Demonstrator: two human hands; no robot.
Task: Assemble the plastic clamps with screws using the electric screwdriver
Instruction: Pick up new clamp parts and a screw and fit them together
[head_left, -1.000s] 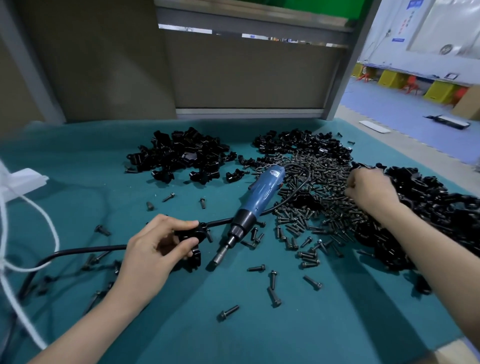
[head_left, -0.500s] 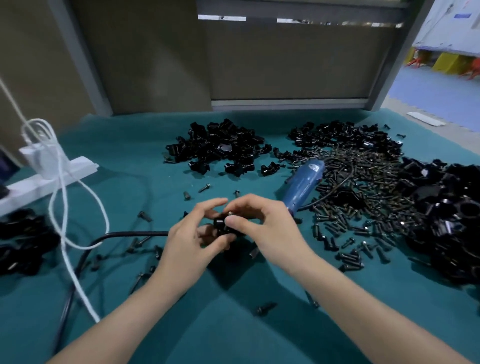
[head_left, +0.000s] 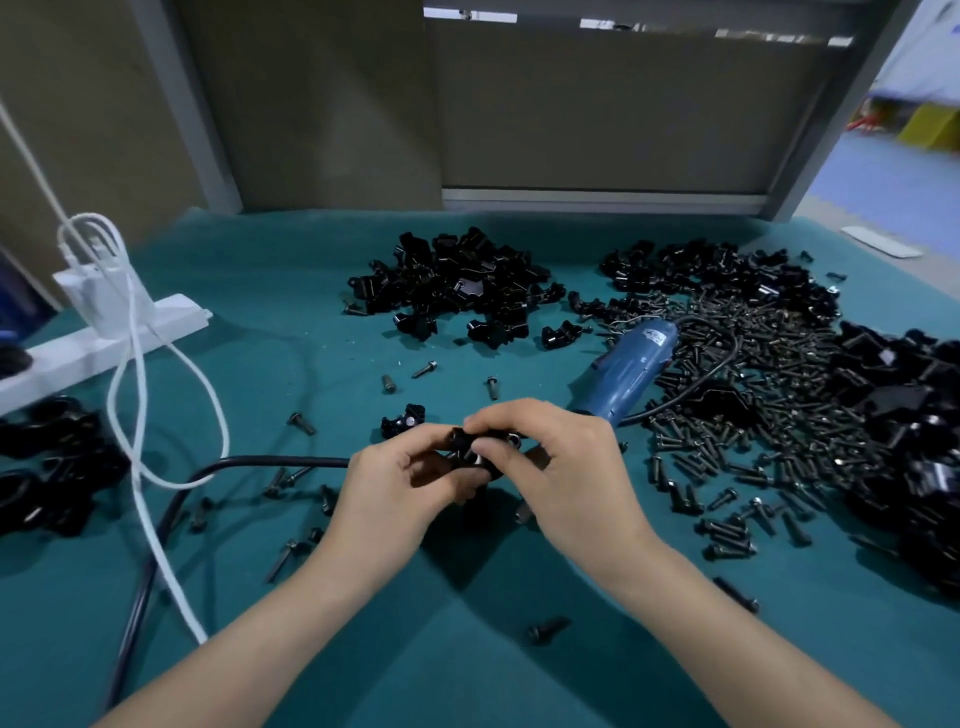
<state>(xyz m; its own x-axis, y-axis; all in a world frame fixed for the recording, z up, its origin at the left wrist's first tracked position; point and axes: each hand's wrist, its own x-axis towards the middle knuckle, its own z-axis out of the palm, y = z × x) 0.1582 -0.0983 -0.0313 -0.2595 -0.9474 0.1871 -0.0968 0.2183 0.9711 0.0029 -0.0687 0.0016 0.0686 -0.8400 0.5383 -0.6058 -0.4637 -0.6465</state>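
Observation:
Both hands meet over the middle of the green table and pinch one black plastic clamp (head_left: 480, 451) between them. My left hand (head_left: 387, 496) grips its left side, my right hand (head_left: 563, 473) its right side from above. The blue electric screwdriver (head_left: 626, 374) lies on the table just beyond my right hand, its tip hidden behind the fingers. A heap of dark screws (head_left: 769, 410) spreads to the right of it. One more black clamp (head_left: 404, 420) sits alone just above my left hand.
Heaps of black clamp parts lie at the back centre (head_left: 457, 283), back right (head_left: 727, 273), far right (head_left: 914, 441) and left edge (head_left: 47, 467). A white power strip (head_left: 104, 332) with a white cable (head_left: 140, 415) stands at left. A black cord (head_left: 218, 467) and loose screws (head_left: 545, 630) lie near my hands.
My right hand came back from the right-hand heap and joined my left hand on the clamp. The view has swung left, and the hands have stayed together since half a second ago.

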